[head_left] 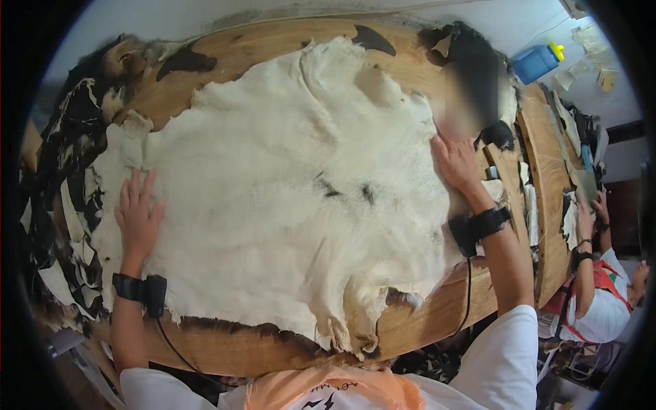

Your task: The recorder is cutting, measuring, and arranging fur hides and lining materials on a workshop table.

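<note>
A large pale hide (253, 184) with ragged edges is spread over a wooden tabletop (225, 348). Two small dark marks show near its middle, and folds bunch up along its near edge. My left hand (141, 222) lies flat on the hide's left side, fingers apart and pointing away from me. At the right edge, my right hand (456, 162) rests palm down on the hide with its fingers stretched out; a blurred patch lies just beyond the fingertips. Neither hand holds anything. Each wrist wears a black strap with a cable.
Black and white hide scraps (75, 184) pile up at the left. Dark pieces (374, 39) lie on the far wood. A wooden strip (506, 184) and a blue container (538, 64) with a yellow cap are at the right. Another person (594, 301) works at a neighbouring table there.
</note>
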Demonstrator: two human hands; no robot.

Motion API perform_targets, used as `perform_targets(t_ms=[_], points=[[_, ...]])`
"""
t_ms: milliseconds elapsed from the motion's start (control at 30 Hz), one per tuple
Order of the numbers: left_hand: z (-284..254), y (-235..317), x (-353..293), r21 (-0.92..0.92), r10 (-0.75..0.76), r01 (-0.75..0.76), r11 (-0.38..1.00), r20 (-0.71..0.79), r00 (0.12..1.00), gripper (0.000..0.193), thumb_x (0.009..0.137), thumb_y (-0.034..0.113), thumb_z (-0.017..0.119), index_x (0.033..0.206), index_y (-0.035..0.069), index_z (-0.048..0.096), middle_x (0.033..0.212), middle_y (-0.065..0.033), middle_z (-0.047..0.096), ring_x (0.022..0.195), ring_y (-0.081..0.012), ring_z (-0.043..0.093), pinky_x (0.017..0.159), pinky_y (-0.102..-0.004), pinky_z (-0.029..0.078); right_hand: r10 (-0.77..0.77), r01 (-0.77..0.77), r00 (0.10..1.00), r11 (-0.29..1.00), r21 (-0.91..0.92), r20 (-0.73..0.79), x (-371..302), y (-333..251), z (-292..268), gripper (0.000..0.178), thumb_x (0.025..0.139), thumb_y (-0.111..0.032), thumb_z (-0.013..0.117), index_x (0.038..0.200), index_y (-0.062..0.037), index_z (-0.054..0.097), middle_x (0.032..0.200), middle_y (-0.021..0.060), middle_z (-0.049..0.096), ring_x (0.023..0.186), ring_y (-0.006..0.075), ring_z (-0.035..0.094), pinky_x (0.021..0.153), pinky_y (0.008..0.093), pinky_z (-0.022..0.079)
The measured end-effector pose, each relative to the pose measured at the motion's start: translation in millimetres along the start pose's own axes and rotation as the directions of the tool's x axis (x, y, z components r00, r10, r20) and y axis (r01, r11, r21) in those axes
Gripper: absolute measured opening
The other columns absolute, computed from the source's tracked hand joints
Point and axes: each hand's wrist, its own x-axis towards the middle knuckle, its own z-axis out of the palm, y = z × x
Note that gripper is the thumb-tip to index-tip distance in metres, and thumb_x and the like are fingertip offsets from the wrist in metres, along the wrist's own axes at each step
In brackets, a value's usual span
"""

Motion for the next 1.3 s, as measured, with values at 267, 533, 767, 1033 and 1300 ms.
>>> perform_targets(t_ms=[267,533,767,1033,1300], points=[[-4,7,7,-0.05,0.024,-0.026,0.998,-0.041,0.999,0.055,0.082,0.03,0.053,0.133,0.02,0.036,0.141,-0.0084,0.028,0.129,-0.0313,0.024,0.098,-0.0545,0.022,0.036,-0.033,0.999,0.991,-0.127,0.024,6,13,2,0.052,0.091,-0.038,0.03,0.133,-0.0078,0.032,0.136,0.016,0.034,0.132,0.0316,0.019,0.105,0.0449,0.017],[-58,103,-113,-0.5,0.776,-0.767,0.403,-0.258,0.575,0.067,0.064,0.033,0.071,0.119,0.002,0.047,0.123,-0.0147,0.045,0.116,-0.0324,0.04,0.096,-0.0385,0.036,-0.32,0.321,0.945,0.947,0.006,-0.066,-20,-76,-12,0.049,0.088,-0.03,0.043,0.127,-0.0003,0.038,0.128,0.0204,0.042,0.123,0.0344,0.034,0.104,0.0411,0.025],[-41,141,-148,-0.636,0.739,-0.743,0.208,-0.396,0.545,0.037,0.066,0.005,0.061,0.102,0.002,0.054,0.102,-0.0123,0.052,0.096,-0.0287,0.049,0.081,-0.0344,0.043,-0.277,0.269,0.96,0.949,0.165,0.031,-28,-136,-4,0.052,0.09,-0.037,0.033,0.133,-0.008,0.032,0.138,0.0139,0.031,0.13,0.032,0.023,0.106,0.0403,0.019],[-35,135,-150,-0.772,0.711,-0.601,0.208,-0.303,0.635,0.017,0.065,-0.005,0.051,0.079,0.003,0.056,0.077,-0.0091,0.052,0.075,-0.0275,0.049,0.066,-0.0341,0.042,-0.266,0.258,0.963,0.957,0.129,0.045,-35,-132,0,0.053,0.09,-0.039,0.031,0.133,-0.0089,0.031,0.138,0.0124,0.032,0.13,0.0314,0.023,0.106,0.0409,0.017],[-40,127,-151,-0.798,0.696,-0.544,0.26,-0.236,0.678,0.013,0.065,-0.004,0.05,0.076,0.002,0.054,0.075,-0.0102,0.05,0.075,-0.0286,0.048,0.064,-0.0346,0.042,-0.27,0.27,0.963,0.958,0.097,-0.014,-32,-130,-2,0.052,0.089,-0.038,0.031,0.133,-0.0099,0.033,0.138,0.0128,0.032,0.13,0.0321,0.024,0.106,0.042,0.017]])
